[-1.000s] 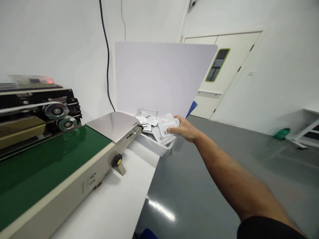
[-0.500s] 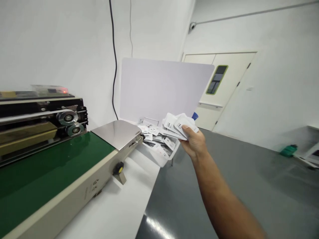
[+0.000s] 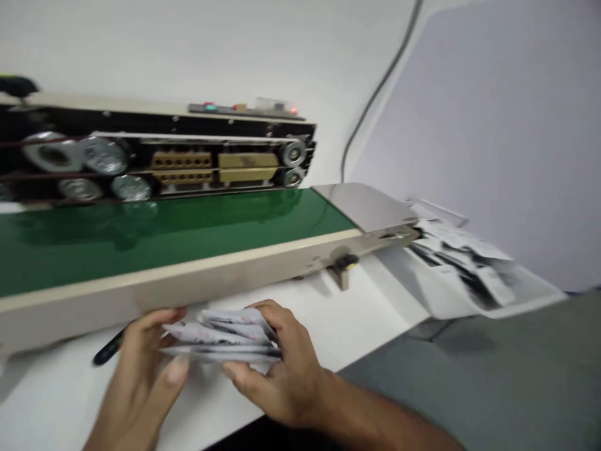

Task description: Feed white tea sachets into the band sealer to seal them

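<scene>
A fanned stack of small white printed packets (image 3: 225, 335) is held over the white tabletop, in front of the conveyor machine. My right hand (image 3: 286, 369) grips its right end, thumb on the near side and fingers behind. At the left end, my left hand (image 3: 145, 369) has its thumb in front and its fingers behind, closed loosely around the packet edges. Motion blurs the print on the packets. A dark pen-like object (image 3: 110, 346) lies on the table, partly hidden behind my left hand.
The sealing machine's green belt (image 3: 188, 235) runs across, with rollers (image 3: 293, 153) behind it and a metal end plate (image 3: 364, 207) on the right. Past that plate, a white bin (image 3: 526, 297) holds many loose packets (image 3: 462, 250). The white table's (image 3: 357, 326) front edge slopes toward the grey floor.
My view has turned left from the bin to the belt. My right hand has brought the packets from above the bin to the machine's front, and my left hand has come in at their left end.
</scene>
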